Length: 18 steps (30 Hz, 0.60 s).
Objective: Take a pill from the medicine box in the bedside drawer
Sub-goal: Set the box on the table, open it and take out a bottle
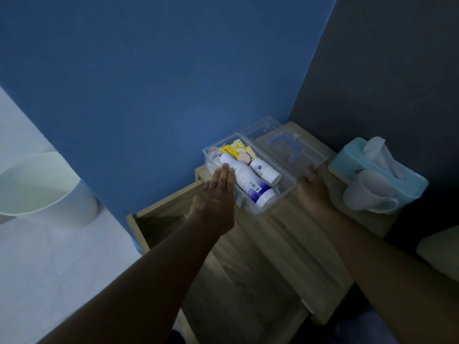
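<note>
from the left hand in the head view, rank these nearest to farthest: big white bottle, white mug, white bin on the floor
Measured from the left hand:
1. Big white bottle, in the clear medicine box, right at the fingertips.
2. White mug, off to the right, lying against the blue tissue box.
3. White bin, far left on the floor.
</note>
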Motion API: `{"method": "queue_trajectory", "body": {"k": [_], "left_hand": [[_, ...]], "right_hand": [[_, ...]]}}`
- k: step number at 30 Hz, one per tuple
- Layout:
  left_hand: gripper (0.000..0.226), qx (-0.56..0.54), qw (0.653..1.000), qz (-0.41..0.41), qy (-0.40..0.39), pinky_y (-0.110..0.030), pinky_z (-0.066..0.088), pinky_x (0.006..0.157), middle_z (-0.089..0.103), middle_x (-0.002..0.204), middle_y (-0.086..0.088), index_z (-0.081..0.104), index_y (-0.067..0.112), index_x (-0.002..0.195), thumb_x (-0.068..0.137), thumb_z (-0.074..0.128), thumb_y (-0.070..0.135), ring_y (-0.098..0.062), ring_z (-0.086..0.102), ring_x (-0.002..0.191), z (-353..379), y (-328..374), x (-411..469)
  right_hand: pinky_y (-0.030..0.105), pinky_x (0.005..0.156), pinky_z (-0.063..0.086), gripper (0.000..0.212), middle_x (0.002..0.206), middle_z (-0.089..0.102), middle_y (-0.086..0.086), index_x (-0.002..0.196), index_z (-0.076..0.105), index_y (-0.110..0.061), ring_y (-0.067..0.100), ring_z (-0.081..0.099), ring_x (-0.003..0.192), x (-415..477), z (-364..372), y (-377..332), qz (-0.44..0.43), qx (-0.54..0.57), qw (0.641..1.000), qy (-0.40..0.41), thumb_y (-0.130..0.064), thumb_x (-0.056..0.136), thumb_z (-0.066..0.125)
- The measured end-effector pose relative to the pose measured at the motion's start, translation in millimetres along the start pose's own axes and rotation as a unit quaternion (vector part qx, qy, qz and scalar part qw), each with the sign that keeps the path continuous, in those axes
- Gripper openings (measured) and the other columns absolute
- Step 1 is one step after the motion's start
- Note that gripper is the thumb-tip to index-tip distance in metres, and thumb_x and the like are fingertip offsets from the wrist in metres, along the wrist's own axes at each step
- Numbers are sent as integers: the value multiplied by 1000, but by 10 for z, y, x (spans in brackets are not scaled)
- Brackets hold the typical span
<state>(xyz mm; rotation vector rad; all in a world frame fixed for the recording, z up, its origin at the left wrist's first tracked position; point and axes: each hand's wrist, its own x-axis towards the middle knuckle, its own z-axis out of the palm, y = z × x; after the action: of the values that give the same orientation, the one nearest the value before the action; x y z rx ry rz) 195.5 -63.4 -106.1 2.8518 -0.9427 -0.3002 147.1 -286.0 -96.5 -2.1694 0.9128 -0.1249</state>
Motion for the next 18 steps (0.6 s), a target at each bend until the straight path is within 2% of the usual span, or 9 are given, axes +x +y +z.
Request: {"method": "queue_trajectory", "body": {"k": [1, 2, 4, 6, 7, 10, 12, 15, 18], "left_hand": [[99, 4, 1000, 0, 0, -43, 15, 123, -20, 162, -12, -15, 8, 153, 83, 55, 9, -27, -12, 151, -4, 4, -5], [99, 7, 1000, 1, 0, -43, 15, 123, -21, 162, -13, -15, 7, 153, 83, 54, 9, -27, -12, 151, -7, 8, -11], [98, 13, 1000, 1, 1, -43, 14, 124, -22, 162, -13, -16, 7, 153, 84, 53, 9, -27, -13, 151, -18, 13, -23], [98, 23, 1000, 2, 0, -43, 14, 124, -23, 161, -15, -16, 6, 153, 84, 53, 10, -28, -13, 151, -28, 17, -34], [97, 27, 1000, 3, -1, -43, 14, 123, -23, 161, -15, -17, 5, 153, 85, 53, 10, -29, -14, 151, -31, 18, -36], [96, 35, 999, 4, 1, -43, 14, 123, -24, 161, -16, -17, 5, 152, 87, 52, 11, -29, -15, 151, -28, 16, -36], [95, 35, 999, 4, 5, -43, 13, 124, -24, 160, -16, -18, 5, 152, 87, 51, 10, -29, -15, 150, -19, 16, -42], [93, 23, 1000, 1, 20, -41, 12, 124, -26, 160, -15, -21, 5, 152, 88, 48, 11, -28, -16, 150, 16, 16, -52], [89, 10, 999, 3, 39, -41, 11, 124, -26, 160, -15, -22, 5, 151, 91, 43, 13, -28, -17, 150, 58, 16, -54]], "right_hand": [[21, 77, 43, 58, 163, 28, 14, 159, 15, -15, 26, 54, 123, -4, -3, -21, -1, 22, 1000, 15, -14, 105, 35], [23, 89, 43, 59, 163, 27, 13, 159, 19, -15, 27, 47, 134, -20, -9, -53, -8, 40, 998, 40, -11, 103, 38], [32, 110, 32, 59, 163, 23, 15, 154, 30, -11, 30, 29, 148, -55, -15, -170, -45, 47, 991, 116, -4, 97, 44], [31, 113, 25, 56, 160, 26, 19, 146, 41, -9, 30, 24, 149, -79, 1, -319, -125, 41, 976, 172, 1, 91, 48], [32, 114, 27, 53, 154, 34, 20, 140, 48, -7, 31, 30, 145, -79, 17, -402, -186, 33, 966, 175, 4, 88, 49], [25, 105, 35, 46, 130, 58, 15, 125, 61, -5, 29, 51, 126, 27, 129, -626, -332, -33, 935, 117, 9, 83, 51], [28, 106, 36, 43, 131, 60, 12, 128, 63, -8, 26, 51, 126, 151, 206, -760, -356, -101, 928, 35, 4, 87, 53], [33, 109, 39, 35, 134, 61, 11, 129, 65, -10, 25, 53, 128, 379, 314, -883, -385, -214, 894, -86, -10, 94, 61], [38, 94, 50, 24, 112, 72, 14, 110, 74, -4, 23, 64, 105, 533, 343, -958, -405, -248, 868, -146, -18, 94, 64]]}}
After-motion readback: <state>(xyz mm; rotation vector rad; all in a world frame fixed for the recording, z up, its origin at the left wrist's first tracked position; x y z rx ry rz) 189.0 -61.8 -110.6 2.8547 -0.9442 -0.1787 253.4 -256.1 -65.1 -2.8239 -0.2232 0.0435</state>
